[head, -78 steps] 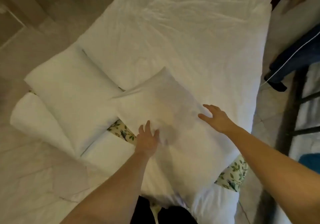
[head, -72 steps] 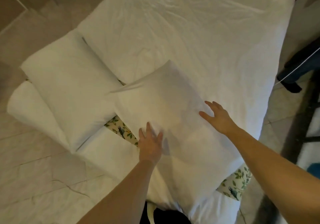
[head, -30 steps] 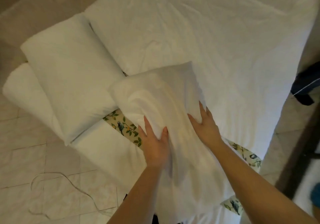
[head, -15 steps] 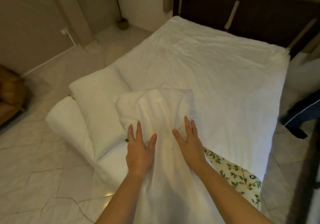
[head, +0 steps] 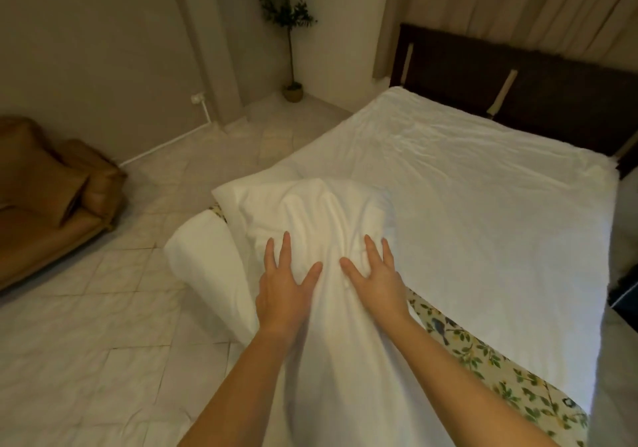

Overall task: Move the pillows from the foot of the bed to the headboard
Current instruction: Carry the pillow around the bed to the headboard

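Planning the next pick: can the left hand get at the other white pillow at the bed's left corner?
Probably not yet: the left hand and right hand are both busy with the held pillow. The other pillow lies just to its left with nothing between, so once freed it looks reachable.

Pillow is showing plain white, no print. Second pillow and folded duvet are also reading white. Bed sheet is showing plain white. Mattress cover is showing cream with green leaves and a blue bird. Headboard is reading dark brown with pale strips. Sofa is showing tan brown. Floor tiles are reading pale cream. Curtain is showing beige. Potted plant is showing dark green leaves.
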Action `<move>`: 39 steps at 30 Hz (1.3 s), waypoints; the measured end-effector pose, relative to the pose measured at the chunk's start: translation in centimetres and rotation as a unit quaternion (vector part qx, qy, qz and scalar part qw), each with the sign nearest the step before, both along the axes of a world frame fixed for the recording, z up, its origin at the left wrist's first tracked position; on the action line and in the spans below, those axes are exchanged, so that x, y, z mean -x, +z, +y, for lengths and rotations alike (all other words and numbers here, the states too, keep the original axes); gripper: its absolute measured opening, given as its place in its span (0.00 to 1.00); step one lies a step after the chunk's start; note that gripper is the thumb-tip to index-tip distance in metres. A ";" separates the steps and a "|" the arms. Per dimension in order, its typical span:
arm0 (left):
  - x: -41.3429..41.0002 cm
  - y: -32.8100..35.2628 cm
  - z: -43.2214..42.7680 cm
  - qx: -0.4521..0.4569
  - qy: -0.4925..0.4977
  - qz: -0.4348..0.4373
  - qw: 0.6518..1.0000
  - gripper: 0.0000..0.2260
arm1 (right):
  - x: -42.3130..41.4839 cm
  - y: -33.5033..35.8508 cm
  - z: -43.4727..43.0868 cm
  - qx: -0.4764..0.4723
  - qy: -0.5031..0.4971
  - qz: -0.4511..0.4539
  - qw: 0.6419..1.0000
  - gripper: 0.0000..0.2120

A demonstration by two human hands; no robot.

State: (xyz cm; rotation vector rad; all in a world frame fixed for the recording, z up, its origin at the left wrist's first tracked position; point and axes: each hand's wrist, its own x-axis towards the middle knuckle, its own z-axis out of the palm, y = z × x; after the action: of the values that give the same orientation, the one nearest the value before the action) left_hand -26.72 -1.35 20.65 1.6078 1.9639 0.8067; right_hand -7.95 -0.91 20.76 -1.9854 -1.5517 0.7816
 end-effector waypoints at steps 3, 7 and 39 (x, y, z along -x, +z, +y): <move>6.0 0.6 0.5 -0.003 0.016 -0.007 1.000 0.38 | 5.8 0.4 1.3 -0.001 0.016 -0.005 1.000 0.43; 14.4 1.1 0.6 -0.002 0.046 -0.022 0.999 0.38 | 14.2 0.7 3.0 0.006 0.052 -0.002 0.999 0.44; 49.7 2.4 12.6 0.074 0.294 0.035 0.952 0.34 | 53.0 0.8 23.9 0.058 0.326 -0.019 0.943 0.43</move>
State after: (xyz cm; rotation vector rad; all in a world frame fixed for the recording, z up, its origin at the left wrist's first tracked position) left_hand -76.45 11.28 23.09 0.9740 2.5310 0.7923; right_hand -60.93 22.98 21.58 -1.5524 -2.2717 1.1048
